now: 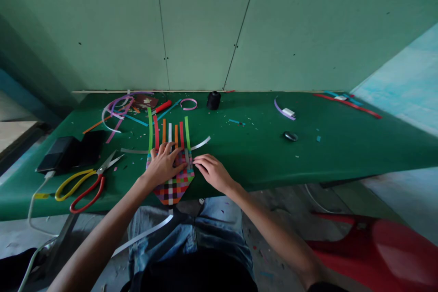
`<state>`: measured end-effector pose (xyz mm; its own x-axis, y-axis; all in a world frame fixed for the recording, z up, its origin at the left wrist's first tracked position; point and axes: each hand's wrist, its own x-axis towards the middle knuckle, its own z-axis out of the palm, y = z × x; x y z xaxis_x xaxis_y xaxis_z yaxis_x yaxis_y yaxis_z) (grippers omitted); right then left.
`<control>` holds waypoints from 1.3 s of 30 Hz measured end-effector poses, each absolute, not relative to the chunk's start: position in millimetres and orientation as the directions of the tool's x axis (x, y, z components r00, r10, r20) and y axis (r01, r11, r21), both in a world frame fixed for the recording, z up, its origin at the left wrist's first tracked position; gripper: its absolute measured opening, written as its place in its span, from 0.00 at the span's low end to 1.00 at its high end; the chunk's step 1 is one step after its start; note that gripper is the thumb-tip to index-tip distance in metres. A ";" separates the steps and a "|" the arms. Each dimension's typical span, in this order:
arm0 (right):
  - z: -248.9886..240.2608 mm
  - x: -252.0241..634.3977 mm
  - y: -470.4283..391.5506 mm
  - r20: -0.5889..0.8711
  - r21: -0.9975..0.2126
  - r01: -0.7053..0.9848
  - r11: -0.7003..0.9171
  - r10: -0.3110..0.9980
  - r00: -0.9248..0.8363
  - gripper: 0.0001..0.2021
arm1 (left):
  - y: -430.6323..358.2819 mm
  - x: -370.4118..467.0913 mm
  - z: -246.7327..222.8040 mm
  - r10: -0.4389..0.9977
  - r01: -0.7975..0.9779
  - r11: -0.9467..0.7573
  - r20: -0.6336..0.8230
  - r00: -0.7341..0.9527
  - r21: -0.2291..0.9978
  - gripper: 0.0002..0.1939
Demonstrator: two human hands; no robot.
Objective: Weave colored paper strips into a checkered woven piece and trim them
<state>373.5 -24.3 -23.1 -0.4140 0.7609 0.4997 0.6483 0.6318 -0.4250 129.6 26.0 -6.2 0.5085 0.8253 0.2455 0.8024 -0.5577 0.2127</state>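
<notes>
Your green desk [260, 155] runs out of view at nine and three o'clock. The woven piece [176, 187] lies between seven and eight, partly hidden under your spread left hand [164, 163]. Your right hand [215, 171], half closed, meets its three-o'clock edge; whether it pinches anything, I cannot tell.

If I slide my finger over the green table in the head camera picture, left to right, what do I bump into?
Black box → scissors → left hand, resting on the checkered weaving → right hand, at the weaving's right edge → shiny dark oval thing → long red strip.
</notes>
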 end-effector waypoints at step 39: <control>-7.3 361.5 -47.7 0.356 -0.179 0.777 0.603 0.777 -0.520 0.08 | 36.5 134.0 -0.7 0.665 0.601 -0.745 0.246 0.705 0.290 0.17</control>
<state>361.5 -47.7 -7.3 -0.5201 0.7766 0.3556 0.7775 0.6028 -0.1793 134.0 36.5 -0.7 0.7054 0.6648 0.2458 0.6010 -0.7448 0.2898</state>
